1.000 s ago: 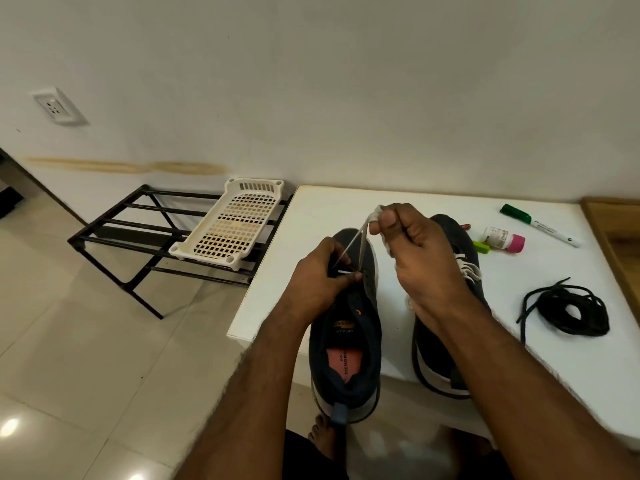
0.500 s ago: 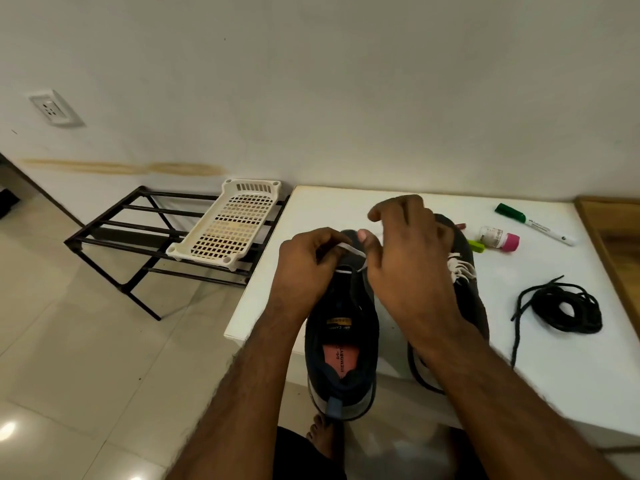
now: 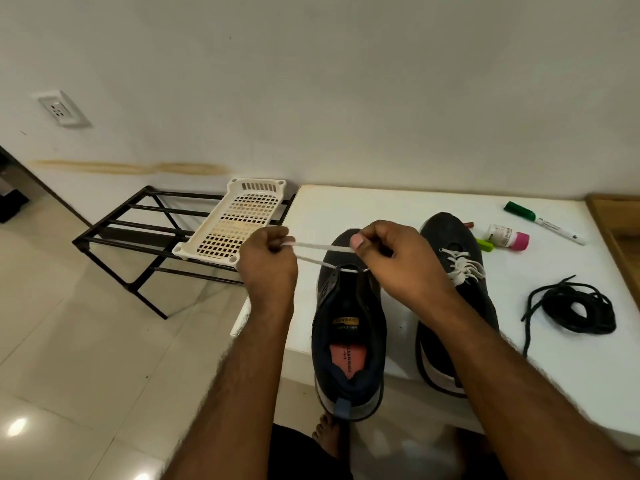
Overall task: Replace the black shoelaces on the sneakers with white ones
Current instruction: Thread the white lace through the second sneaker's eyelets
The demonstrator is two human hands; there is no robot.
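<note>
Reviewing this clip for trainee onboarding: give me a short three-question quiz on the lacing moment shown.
1. True or false: the right sneaker already carries white lacing.
2. Which hand holds the white lace out past the table edge: A left hand, B right hand?
3. Fill in: the black laces lie coiled to the ____ of both sneakers.

Key: 1 true; 2 A; 3 right.

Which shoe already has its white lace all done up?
The right sneaker, beside the coiled black laces. White lace crisscrosses its front, while the left sneaker has just one white lace across its lowest holes, held by both hands.
</note>
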